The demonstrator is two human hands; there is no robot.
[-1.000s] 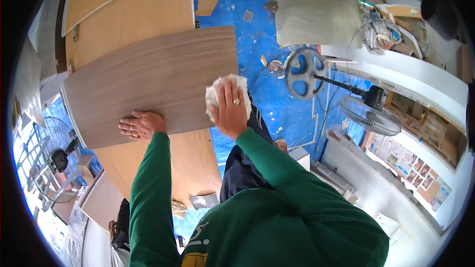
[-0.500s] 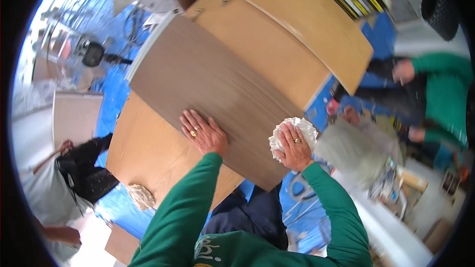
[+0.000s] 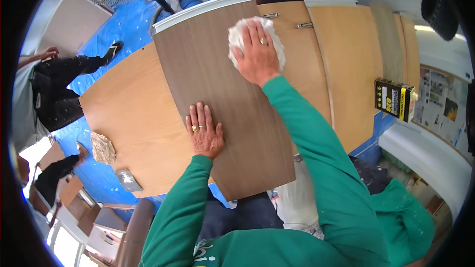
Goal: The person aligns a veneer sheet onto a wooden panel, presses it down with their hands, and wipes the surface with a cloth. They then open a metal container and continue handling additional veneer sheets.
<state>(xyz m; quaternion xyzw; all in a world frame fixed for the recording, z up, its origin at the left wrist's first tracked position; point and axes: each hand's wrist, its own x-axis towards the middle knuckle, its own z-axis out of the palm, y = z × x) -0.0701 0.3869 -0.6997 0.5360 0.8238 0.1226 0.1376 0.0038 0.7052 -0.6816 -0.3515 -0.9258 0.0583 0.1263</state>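
Right hand (image 3: 260,54) flat over a white cloth (image 3: 236,32), fingers extended, at the far right edge of a brown wood-grain panel (image 3: 242,143), left hand (image 3: 204,133) palm-down at its left edge, fingers slightly spread, pale board (image 3: 136,104) alongside.

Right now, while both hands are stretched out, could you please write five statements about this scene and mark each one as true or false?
1. The right hand lies on a white cloth. True.
2. The left hand lies on a second cloth. False: it rests bare on the brown panel.
3. The crumpled beige bundle is to the right of the brown panel. False: it is to the left.
4. The black-and-yellow container is to the right of both hands. True.
5. The left hand reaches farther forward. False: the right hand does.
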